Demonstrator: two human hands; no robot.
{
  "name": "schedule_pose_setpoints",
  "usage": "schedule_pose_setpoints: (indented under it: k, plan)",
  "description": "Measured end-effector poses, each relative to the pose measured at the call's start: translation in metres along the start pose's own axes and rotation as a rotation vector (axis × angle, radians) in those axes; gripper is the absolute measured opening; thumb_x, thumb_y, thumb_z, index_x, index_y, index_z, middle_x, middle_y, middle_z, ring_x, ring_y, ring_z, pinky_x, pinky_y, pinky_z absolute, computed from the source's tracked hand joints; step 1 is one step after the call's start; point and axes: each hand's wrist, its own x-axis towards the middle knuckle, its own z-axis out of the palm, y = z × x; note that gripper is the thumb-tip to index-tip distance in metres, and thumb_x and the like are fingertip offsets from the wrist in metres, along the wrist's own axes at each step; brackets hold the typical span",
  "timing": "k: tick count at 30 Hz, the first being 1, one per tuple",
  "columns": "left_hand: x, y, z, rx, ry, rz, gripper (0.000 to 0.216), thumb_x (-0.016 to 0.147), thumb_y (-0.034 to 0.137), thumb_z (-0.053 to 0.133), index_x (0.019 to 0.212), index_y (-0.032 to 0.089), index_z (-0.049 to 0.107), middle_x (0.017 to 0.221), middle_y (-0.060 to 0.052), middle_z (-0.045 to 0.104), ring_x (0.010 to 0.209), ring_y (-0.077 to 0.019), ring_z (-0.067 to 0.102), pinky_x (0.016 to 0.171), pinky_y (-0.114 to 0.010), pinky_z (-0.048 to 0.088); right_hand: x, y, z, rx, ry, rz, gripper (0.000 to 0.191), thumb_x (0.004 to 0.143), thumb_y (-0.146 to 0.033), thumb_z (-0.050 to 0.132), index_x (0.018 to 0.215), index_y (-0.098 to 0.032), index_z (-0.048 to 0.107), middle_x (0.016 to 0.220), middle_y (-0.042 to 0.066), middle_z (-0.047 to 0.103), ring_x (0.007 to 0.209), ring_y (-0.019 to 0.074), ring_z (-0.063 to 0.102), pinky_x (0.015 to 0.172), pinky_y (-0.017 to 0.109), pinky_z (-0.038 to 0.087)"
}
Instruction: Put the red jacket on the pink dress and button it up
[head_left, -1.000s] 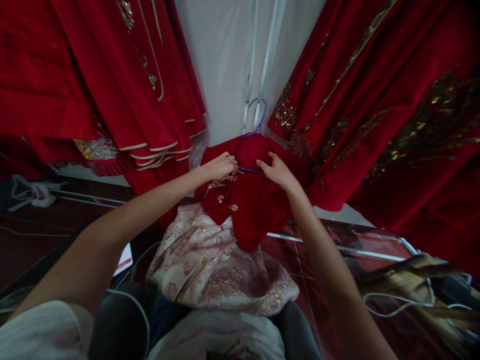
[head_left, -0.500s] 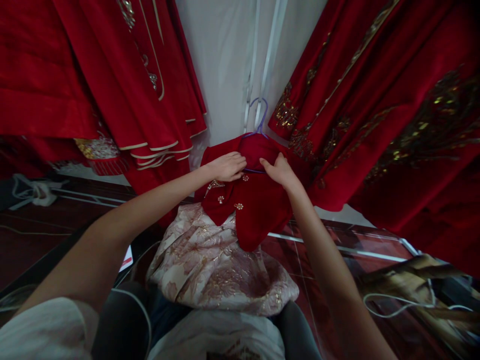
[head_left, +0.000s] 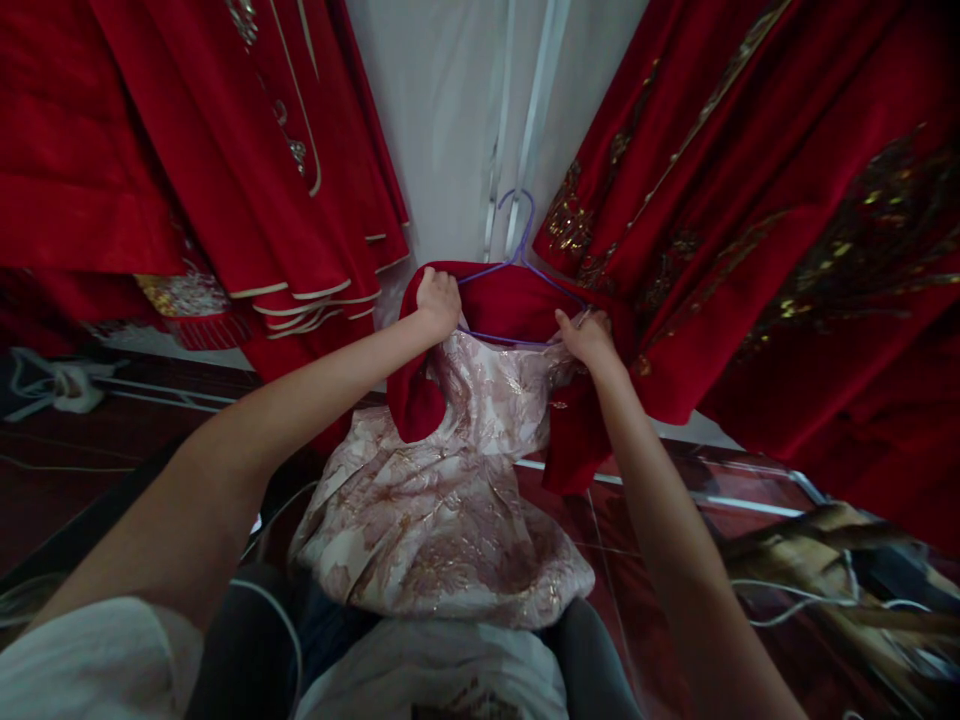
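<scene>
A pale pink floral brocade dress hangs on a purple hanger and spreads down over my lap. Over it lies a red jacket, its front parted so the dress bodice shows between the two sides. My left hand is closed on the jacket's edge at the left shoulder, close to the hanger's arm. At the right shoulder my right hand is closed around cloth, thumb on top; its fingers are partly hidden by the fabric.
Red garments with pale trim hang at the left, and red ones with gold beading at the right. Behind the hanger runs a white metal rail. White cable and brownish bundled things lie on the dark red floor at the right.
My hands have moved apart to the two shoulders, drawing the red jacket's front open. The dress bodice and more of the purple hanger now show.
</scene>
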Motion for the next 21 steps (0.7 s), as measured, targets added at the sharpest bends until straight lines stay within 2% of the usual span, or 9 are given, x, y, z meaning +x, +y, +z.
schedule_pose_setpoints:
  k: [4,8,10,13,15,18,21]
  plan:
    - [-0.011,-0.002,-0.004,-0.017,0.166,0.015,0.056,0.089,0.043,0.048,0.128,0.003,0.047,0.127,-0.024,0.052,0.123,-0.0365,0.044,0.108,-0.049,0.021,0.004,0.009,-0.004,-0.009,-0.014,-0.037,0.074,0.085,-0.058,0.051,0.122,0.006,0.046,0.12,0.035,0.052,0.119,0.039,0.05,0.099,0.045,0.038]
    - [-0.008,0.002,0.004,-0.099,0.235,-0.056,0.062,0.092,0.054,0.034,0.128,0.005,0.048,0.127,-0.022,0.054,0.124,-0.0369,0.043,0.109,-0.053,0.018,0.011,0.006,-0.005,-0.101,-0.035,-0.03,0.078,0.087,-0.057,0.05,0.123,0.011,0.046,0.12,0.036,0.053,0.119,0.0393,0.052,0.099,0.044,0.039]
    - [0.0,0.002,0.008,-0.116,0.218,-0.093,0.066,0.093,0.056,0.027,0.124,0.004,0.053,0.121,-0.022,0.059,0.122,-0.0358,0.046,0.11,-0.054,0.014,0.016,0.002,-0.005,-0.173,-0.042,-0.009,0.083,0.088,-0.058,0.048,0.123,0.017,0.045,0.12,0.04,0.052,0.119,0.0408,0.051,0.099,0.045,0.039]
    - [0.008,-0.005,0.014,-0.086,0.16,-0.056,0.074,0.093,0.059,0.023,0.115,0.0,0.061,0.112,-0.022,0.063,0.117,-0.0335,0.051,0.113,-0.052,0.011,0.025,0.001,-0.006,-0.29,-0.049,0.037,0.09,0.086,-0.064,0.046,0.121,0.019,0.049,0.121,0.042,0.05,0.123,0.0447,0.047,0.1,0.049,0.038]
    - [0.009,-0.014,0.017,-0.052,0.135,-0.019,0.078,0.092,0.061,0.022,0.113,-0.002,0.062,0.11,-0.024,0.063,0.114,-0.0325,0.054,0.114,-0.05,0.01,0.032,0.005,-0.01,-0.335,-0.1,0.025,0.092,0.083,-0.07,0.045,0.118,0.014,0.056,0.121,0.04,0.052,0.123,0.0454,0.047,0.099,0.05,0.038]
    - [0.009,-0.027,0.019,-0.075,0.11,-0.007,0.08,0.091,0.064,0.018,0.115,0.002,0.062,0.111,-0.022,0.064,0.114,-0.0319,0.056,0.114,-0.053,0.011,0.042,0.017,-0.023,-0.299,-0.29,-0.069,0.089,0.081,-0.078,0.035,0.104,0.002,0.069,0.112,0.032,0.062,0.115,0.0404,0.056,0.095,0.045,0.042]
    - [0.012,-0.039,0.018,-0.199,-0.011,-0.043,0.081,0.09,0.068,0.012,0.116,0.01,0.061,0.117,-0.019,0.064,0.118,-0.0321,0.055,0.111,-0.053,0.022,0.047,0.026,-0.038,-0.213,-0.377,-0.103,0.086,0.084,-0.078,0.021,0.085,-0.009,0.073,0.095,0.023,0.069,0.104,0.0347,0.063,0.086,0.038,0.046]
